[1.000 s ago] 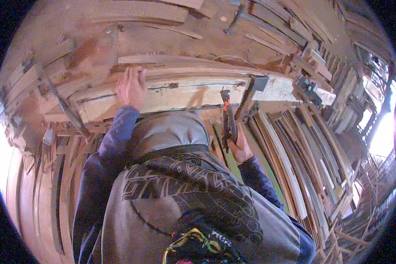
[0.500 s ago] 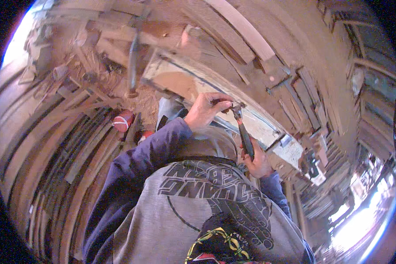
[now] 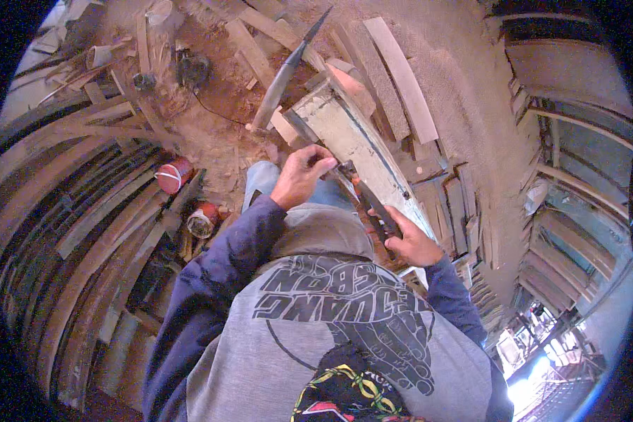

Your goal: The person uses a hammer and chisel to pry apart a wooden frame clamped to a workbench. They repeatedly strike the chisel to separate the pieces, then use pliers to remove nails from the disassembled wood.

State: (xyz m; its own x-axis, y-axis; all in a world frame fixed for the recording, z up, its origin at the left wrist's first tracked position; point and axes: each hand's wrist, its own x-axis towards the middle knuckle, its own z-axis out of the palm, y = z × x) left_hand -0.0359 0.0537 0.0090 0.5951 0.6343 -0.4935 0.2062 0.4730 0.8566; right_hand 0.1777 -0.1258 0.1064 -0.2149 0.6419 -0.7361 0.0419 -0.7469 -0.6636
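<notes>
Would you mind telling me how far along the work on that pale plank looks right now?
Done: sawdust and wood offcuts already litter the floor. In hand: the left hand pinches at the pale plank edge, while the right hand grips a dark-handled tool beside it. Left: the plank shows no visible cut or joint yet; the contact point is too small to judge.

The right hand [image 3: 409, 243] covers the grip of the dark long-handled tool [image 3: 373, 204], so how the fingers wrap it cannot be told. The tool's head, beside the pale painted wooden beam [image 3: 362, 151], is masked by the left hand [image 3: 301, 176]. Below the beam, the grey hooded sweatshirt [image 3: 316, 330] hides the legs and runs off the lower edge.
</notes>
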